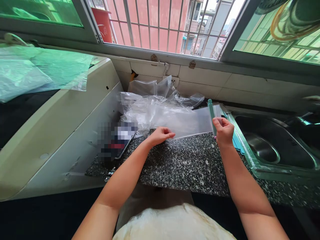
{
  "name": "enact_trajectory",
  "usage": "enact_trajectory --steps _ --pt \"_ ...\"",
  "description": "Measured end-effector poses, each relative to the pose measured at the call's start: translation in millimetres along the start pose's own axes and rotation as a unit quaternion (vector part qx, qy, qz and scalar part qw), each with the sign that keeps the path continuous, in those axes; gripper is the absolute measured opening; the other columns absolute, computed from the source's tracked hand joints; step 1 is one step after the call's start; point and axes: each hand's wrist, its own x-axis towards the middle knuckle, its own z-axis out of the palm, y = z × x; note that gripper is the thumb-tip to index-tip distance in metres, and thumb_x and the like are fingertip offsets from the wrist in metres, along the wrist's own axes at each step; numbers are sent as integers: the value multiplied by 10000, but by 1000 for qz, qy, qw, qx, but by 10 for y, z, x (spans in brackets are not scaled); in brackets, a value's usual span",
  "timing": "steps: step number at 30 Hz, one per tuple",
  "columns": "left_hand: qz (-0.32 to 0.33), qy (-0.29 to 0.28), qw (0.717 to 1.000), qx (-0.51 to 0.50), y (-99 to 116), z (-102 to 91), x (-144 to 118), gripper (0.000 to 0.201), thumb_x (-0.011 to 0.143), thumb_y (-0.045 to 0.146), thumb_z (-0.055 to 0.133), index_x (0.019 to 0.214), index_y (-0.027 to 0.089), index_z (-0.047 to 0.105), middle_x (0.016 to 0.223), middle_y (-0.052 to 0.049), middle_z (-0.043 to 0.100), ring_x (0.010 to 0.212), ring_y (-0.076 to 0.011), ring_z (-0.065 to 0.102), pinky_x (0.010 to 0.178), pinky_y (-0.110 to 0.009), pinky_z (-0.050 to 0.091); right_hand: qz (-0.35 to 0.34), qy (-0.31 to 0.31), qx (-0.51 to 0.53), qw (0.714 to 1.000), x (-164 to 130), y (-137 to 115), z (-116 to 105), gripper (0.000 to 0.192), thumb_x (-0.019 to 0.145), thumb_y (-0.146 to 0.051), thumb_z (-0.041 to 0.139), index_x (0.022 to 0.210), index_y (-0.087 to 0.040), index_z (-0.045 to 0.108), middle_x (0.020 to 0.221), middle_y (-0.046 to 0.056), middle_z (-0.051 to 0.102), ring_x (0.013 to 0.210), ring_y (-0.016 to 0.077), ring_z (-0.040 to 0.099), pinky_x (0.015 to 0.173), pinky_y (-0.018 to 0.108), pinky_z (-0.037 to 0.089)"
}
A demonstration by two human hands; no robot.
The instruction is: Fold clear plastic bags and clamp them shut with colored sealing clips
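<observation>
On the speckled counter [185, 163], the left hand [160, 135] pressed flat on a clear plastic bag [190, 121], fingers released. The right hand [223, 130] gripped a green sealing clip [211, 111] at the bag's end; sliding it on squarely seemed next

bright window [162, 26] daylight, edges warped, sharp focus

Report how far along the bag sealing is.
Done: the clear plastic bag lies flat on the speckled countertop, its open end inside the teal sealing clip. In hand: the right hand grips the clip; the left hand presses the bag's lower edge. Left: whether the clip is fully shut cannot be told. More crumpled bags lie behind.
</observation>
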Motion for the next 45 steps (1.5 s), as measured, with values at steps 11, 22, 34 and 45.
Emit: enact_trajectory --steps 11,22,34,45 --pt "28 75 996 47 -38 36 121 210 676 323 581 584 137 548 517 43 478 523 -80 391 556 -234 310 38 -51 -40 997 94 7 -59 287 605 -424 641 662 -146 599 556 -34 483 507 88 383 502 242 326" --pt "64 84 986 130 526 345 685 82 698 181 501 628 150 531 516 48 484 443 -64 388 471 -205 318 52 -104 -138 984 668 316 -495 309 677 -468 585 648 -166 530 527 -35 498 478 99 455 464 230 388" --pt "88 154 966 187 947 974 2059 258 722 144 558 969 98 615 734 -39 645 633 -124 579 652 -236 470 51 14 -286 957 1812 816 -890 256 723 -379 557 678 -127 577 642 38 613 588 137 521 532 235 371" --pt "73 134 944 292 672 1195 2472 548 737 63 510 1276 141 455 1041 -96 667 998 -200 599 885 -277 437 115 -57 -436 891 2063 1393 -701 318 798 -356 520 877 -92 679 855 124 698 760 212 641 560 227 381"
